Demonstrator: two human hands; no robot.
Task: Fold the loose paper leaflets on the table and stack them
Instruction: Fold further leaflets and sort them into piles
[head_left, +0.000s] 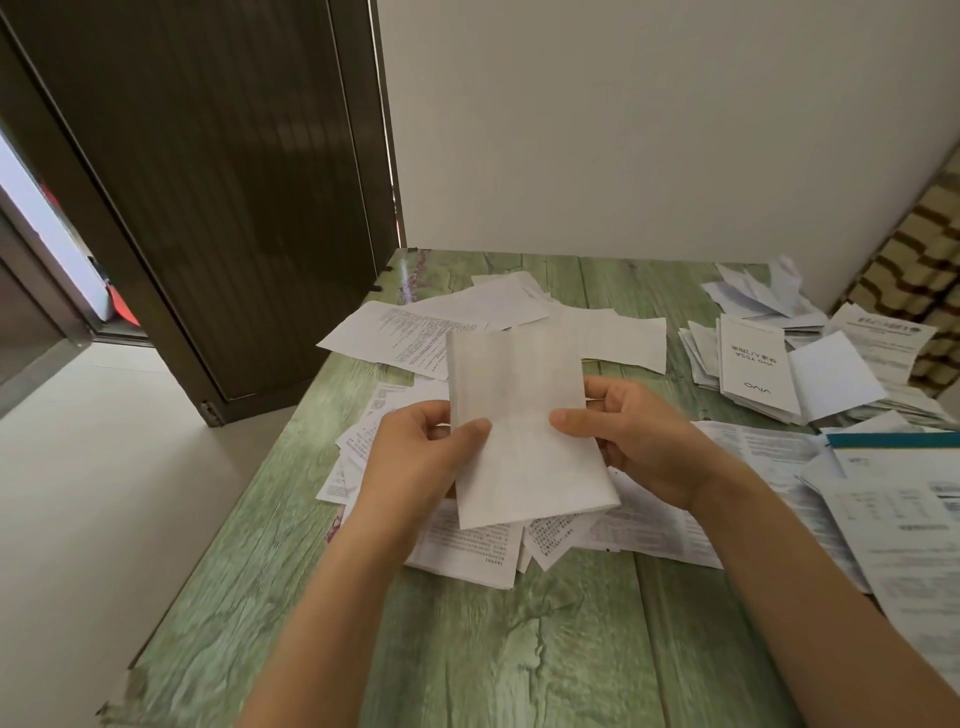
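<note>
I hold a folded white leaflet (524, 426) upright above the green table (519, 639). My left hand (415, 457) pinches its left edge, thumb on the front. My right hand (634, 441) pinches its right edge the same way. Under my hands lie several loose printed leaflets (483, 551). More unfolded sheets (415, 332) lie farther back. A stack of folded leaflets (753, 364) sits at the back right, with a white booklet on top.
Large printed sheets (893, 519) cover the table's right side. A dark door (208, 208) stands open at the left, beside the table's left edge. A white wall (649, 130) is behind the table. A patterned cloth (919, 244) shows at the far right.
</note>
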